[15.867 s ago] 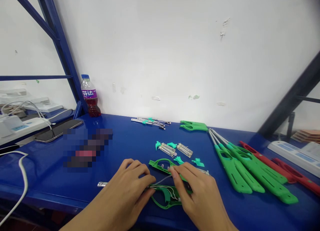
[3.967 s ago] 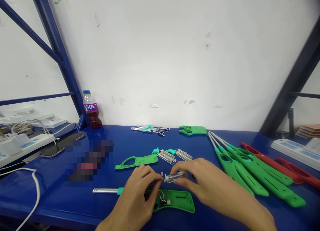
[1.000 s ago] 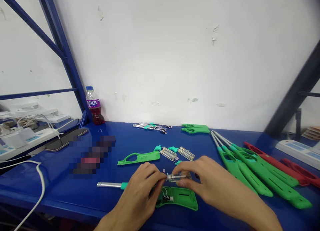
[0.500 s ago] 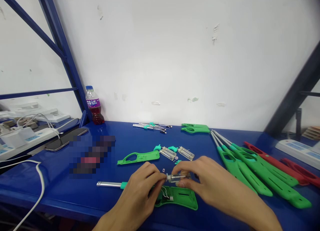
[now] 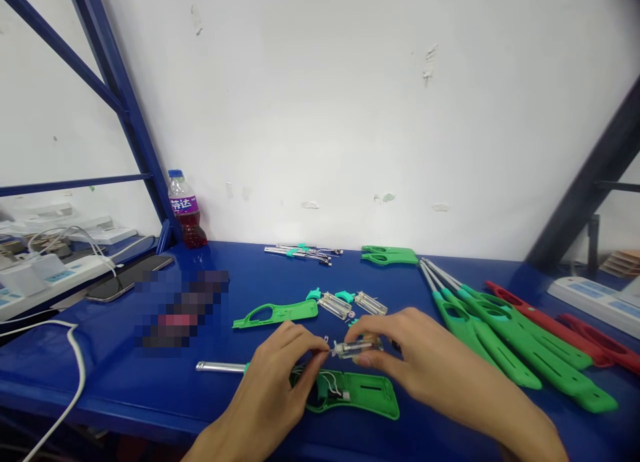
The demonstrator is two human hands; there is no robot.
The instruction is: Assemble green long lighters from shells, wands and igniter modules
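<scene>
Pinch by right hand (image 5: 407,349), fingers on clear rectangular plastic tank (image 5: 356,347) above blue desk (image 5: 265,279); at its nine o'clock, left hand (image 5: 285,372), fingertips pressed together, anything between too small to tell; at six, open green plastic handle half (image 5: 376,399).

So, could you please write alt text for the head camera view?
The right hand holds a clear tank, its tip near the left hand, by an open green lighter on a blue table. More lighters lie to the right.

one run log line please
right hand: holds clear oblong plastic tank; left hand: pinched beside tank's end; nearby: open green plastic shell, silver metal tube
</scene>
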